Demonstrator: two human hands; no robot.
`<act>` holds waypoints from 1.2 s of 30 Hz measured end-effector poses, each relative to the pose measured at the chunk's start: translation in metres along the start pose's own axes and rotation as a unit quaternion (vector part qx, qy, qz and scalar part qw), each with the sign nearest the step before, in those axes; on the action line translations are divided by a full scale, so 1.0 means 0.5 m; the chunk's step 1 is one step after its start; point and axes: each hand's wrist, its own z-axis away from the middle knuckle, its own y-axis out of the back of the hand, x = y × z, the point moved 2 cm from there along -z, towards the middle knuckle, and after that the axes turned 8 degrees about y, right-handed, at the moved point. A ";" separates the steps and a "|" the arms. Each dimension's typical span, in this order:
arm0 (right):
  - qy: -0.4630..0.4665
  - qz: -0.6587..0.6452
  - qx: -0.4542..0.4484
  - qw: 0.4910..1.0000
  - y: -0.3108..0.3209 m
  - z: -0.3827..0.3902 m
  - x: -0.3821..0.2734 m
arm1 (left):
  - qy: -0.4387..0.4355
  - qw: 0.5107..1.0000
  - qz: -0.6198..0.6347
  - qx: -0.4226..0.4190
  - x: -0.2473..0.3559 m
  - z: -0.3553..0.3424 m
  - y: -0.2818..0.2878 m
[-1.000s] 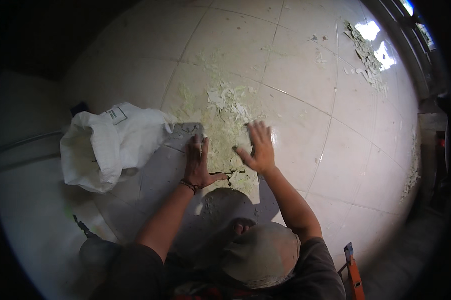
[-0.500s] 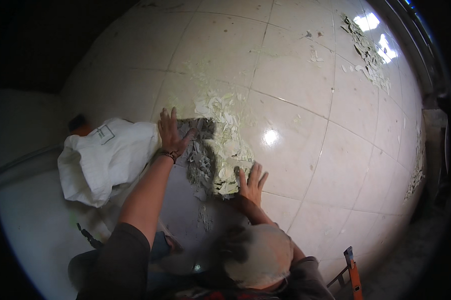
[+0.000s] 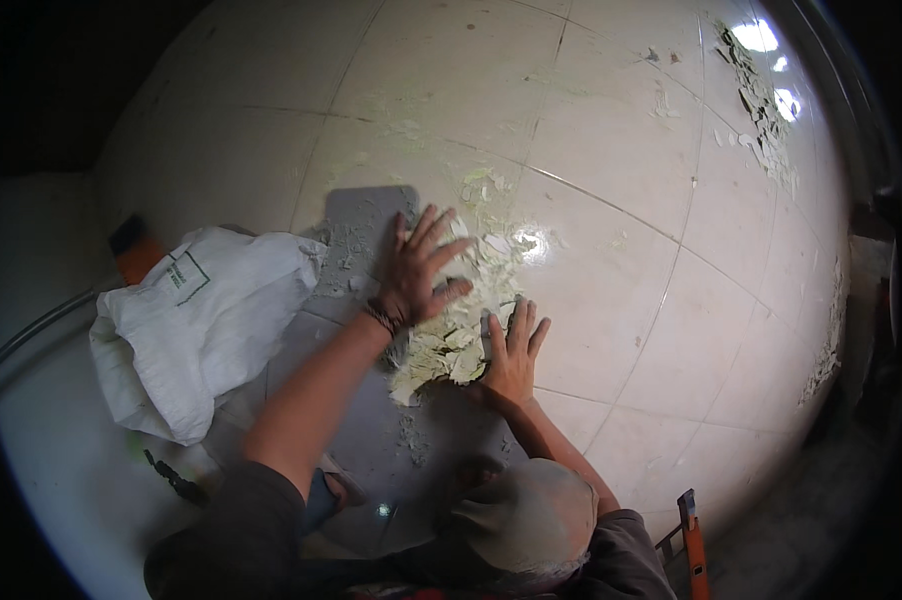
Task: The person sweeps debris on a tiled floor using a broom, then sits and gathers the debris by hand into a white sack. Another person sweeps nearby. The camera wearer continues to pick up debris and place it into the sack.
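With left hand (image 3: 413,277) and right hand (image 3: 512,368) splayed, grasping nothing, we could scatter the pale flakes (image 3: 449,352) by pushing too fast.

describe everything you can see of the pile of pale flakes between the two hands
The pile of pale flakes is a loose, uneven heap of thin, ragged pieces, cream to yellowish green, looking like dry paint scrapings. It lies on the tiled floor, thickest near the bottom and thinning upward in the picture. The left hand spreads along its left side, the right hand along its right; exact contact is hard to tell.
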 end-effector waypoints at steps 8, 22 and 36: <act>0.169 -0.126 -0.018 0.977 0.106 -0.052 0.046 | 0.100 0.986 0.101 0.091 0.002 0.194 0.025; 0.168 -0.171 -0.194 0.951 0.048 -0.325 0.008 | 0.145 0.985 -0.001 0.092 0.053 0.259 -0.051; 0.053 -0.032 0.047 0.997 0.018 0.020 0.021 | -0.011 0.999 -0.038 -0.028 -0.021 0.101 -0.008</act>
